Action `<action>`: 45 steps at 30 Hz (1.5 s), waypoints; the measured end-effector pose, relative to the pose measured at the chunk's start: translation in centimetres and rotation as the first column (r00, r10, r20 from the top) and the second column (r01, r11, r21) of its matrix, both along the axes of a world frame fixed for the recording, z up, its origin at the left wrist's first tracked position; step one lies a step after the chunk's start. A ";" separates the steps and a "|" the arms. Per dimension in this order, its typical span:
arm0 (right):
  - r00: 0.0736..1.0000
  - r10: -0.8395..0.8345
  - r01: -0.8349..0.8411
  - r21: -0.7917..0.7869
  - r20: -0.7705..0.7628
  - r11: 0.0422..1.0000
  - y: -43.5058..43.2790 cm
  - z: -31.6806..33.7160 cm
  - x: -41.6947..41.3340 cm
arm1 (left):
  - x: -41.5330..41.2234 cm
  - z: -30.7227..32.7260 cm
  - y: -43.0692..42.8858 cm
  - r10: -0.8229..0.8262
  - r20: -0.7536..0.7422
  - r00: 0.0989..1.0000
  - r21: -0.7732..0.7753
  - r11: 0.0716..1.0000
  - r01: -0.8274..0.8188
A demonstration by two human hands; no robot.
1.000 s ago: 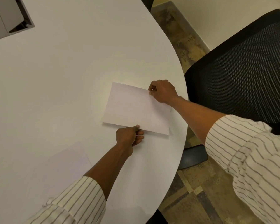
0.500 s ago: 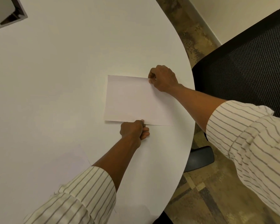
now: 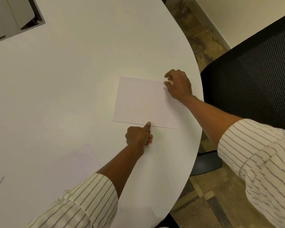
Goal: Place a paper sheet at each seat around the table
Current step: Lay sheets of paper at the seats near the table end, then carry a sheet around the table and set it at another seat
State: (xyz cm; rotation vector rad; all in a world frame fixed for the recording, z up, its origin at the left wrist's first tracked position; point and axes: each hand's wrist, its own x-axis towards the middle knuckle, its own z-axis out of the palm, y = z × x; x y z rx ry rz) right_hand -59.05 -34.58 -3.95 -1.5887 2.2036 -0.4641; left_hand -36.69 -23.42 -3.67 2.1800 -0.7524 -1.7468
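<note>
Paper sheet (image 3: 146,102) is lying flat near the table's (image 3: 72,79) right edge. I'm pressing its near edge with my left hand's (image 3: 138,135) thumb, fingers curled; my right hand (image 3: 179,84) is hovering spread, gripping nothing.

An office meeting room is suggested by a large white table (image 3: 72,79) with a rounded end, into whose top a grey cable hatch (image 3: 15,17) is set at the far left. A black mesh-backed office chair (image 3: 253,76) is drawn up to the table's edge, and blank paper sheets (image 3: 143,102) are laid flat on the tabletop. A mottled brown carpeted floor (image 3: 204,203) and a plain cream wall with a skirting board (image 3: 212,25) are seen behind.
</note>
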 end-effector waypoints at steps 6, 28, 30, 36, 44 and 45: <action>0.953 -0.189 0.222 -0.123 0.235 0.967 6.6 0.5 5.2 | 5.4 2.2 4.4 -0.170 0.041 0.985 -0.179 0.968 0.175; 0.966 -0.108 -0.008 0.445 0.235 0.896 26.7 0.8 30.0 | 30.8 2.7 18.7 0.205 0.642 0.739 -0.218 0.973 -0.080; 0.979 -0.092 -0.005 0.470 0.182 0.883 27.4 1.0 30.9 | 32.7 2.6 20.3 0.147 0.670 0.728 -0.177 0.984 -0.035; 0.977 -0.146 0.050 0.495 0.158 0.868 29.1 1.3 33.4 | 35.0 2.3 22.9 0.022 0.563 0.826 -0.092 0.995 0.037; 0.970 -0.209 0.120 0.505 0.122 0.855 30.4 0.9 35.8 | 33.7 2.6 22.6 -0.021 0.546 0.838 0.093 0.995 -0.036; 0.969 -0.215 0.127 0.504 0.120 0.854 30.5 0.8 35.9 | 33.7 2.7 22.4 -0.026 0.543 0.839 0.110 0.993 -0.041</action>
